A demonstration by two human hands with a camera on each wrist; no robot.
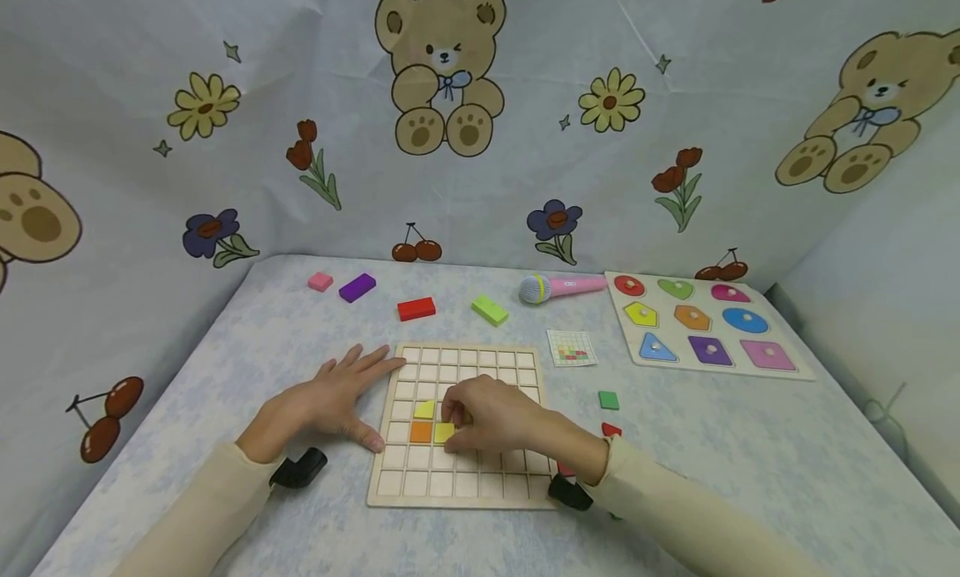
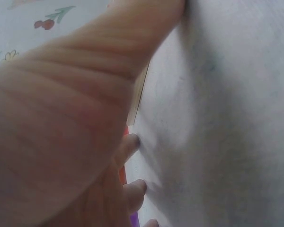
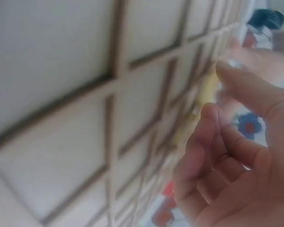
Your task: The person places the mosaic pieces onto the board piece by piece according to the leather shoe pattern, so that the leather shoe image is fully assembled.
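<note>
A light wooden grid board lies on the table. On it, an orange square tile sits in a cell, with a yellow tile in the cell above. Just right of the orange one is a yellow square tile. My right hand is bent over that square, thumb and curled fingertips at its edge; in the right wrist view the thumb stands on one side of blurred yellow. My left hand rests, fingers spread, along the board's left edge. The left wrist view shows mostly the wrist and palm.
Behind the board lie pink, purple, red and lime blocks, and a toy microphone. At right are a pattern card, a shape puzzle, a green tile and a red piece.
</note>
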